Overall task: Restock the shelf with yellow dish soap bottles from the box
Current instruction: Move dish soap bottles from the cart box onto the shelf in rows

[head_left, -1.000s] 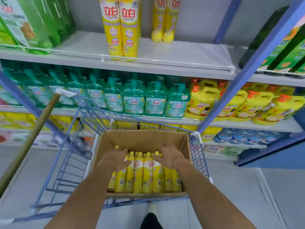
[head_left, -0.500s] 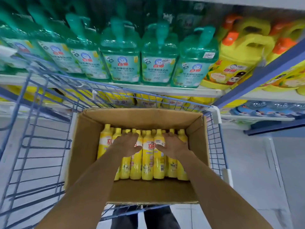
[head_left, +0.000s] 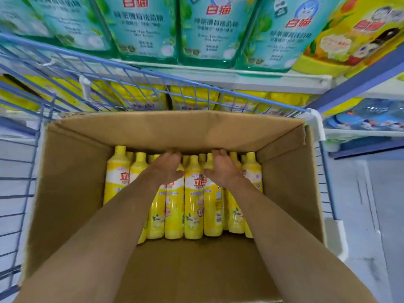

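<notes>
An open cardboard box (head_left: 72, 184) sits in a blue wire cart (head_left: 26, 193). Several yellow dish soap bottles (head_left: 193, 206) stand packed against its far wall, caps up. My left hand (head_left: 167, 166) lies over the caps of the middle-left bottles, fingers reaching toward the far wall. My right hand (head_left: 223, 167) lies over the caps just right of it, fingers extended the same way. Both hands touch the bottle tops; the frame does not show whether either one grips a bottle. The fingertips are partly hidden by the box wall's shadow.
Shelves stand right behind the cart: green pump bottles (head_left: 209, 29) on the white shelf (head_left: 240, 79), a yellow jug (head_left: 354, 33) at right, yellow refill bags (head_left: 192, 97) below. A blue shelf upright (head_left: 360, 79) crosses at right. Grey floor (head_left: 371, 215) lies right of the cart.
My head has dropped closer to the box, so the upper shelf left the view. Both hands have slid forward from the bottle shoulders to the caps near the far wall.
</notes>
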